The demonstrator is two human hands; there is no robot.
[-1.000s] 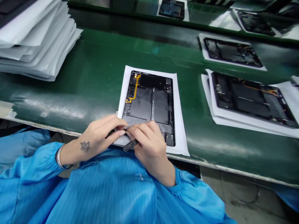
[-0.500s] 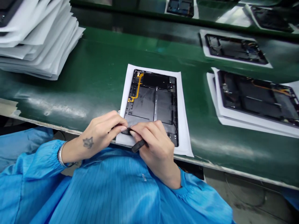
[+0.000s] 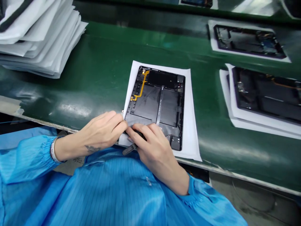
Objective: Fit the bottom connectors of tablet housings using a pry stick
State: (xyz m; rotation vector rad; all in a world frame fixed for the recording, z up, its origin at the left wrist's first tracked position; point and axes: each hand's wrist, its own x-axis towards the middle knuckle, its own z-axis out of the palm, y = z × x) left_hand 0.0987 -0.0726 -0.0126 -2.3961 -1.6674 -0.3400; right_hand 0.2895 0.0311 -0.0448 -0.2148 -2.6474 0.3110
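An opened tablet lies on white sheets in front of me, with its dark battery panels and an orange flex cable showing. My left hand is closed at the tablet's lower left corner, fingertips pinched together, and what they pinch is hidden. Right beside it, my right hand curls over the lower edge of the tablet. A black flat-ended tool sticks out from under its fingers towards my body; its other end is covered.
At the upper left rises a tall stack of white sheets. To the right, another opened tablet rests on sheets, with a further one behind it. The green bench has its worn front edge close to me.
My left hand has rolled over, its knuckles now covering the pinch. My right hand's fingers have moved flatter over the corner, and the black tool has swung leftward. The view has shifted slightly.
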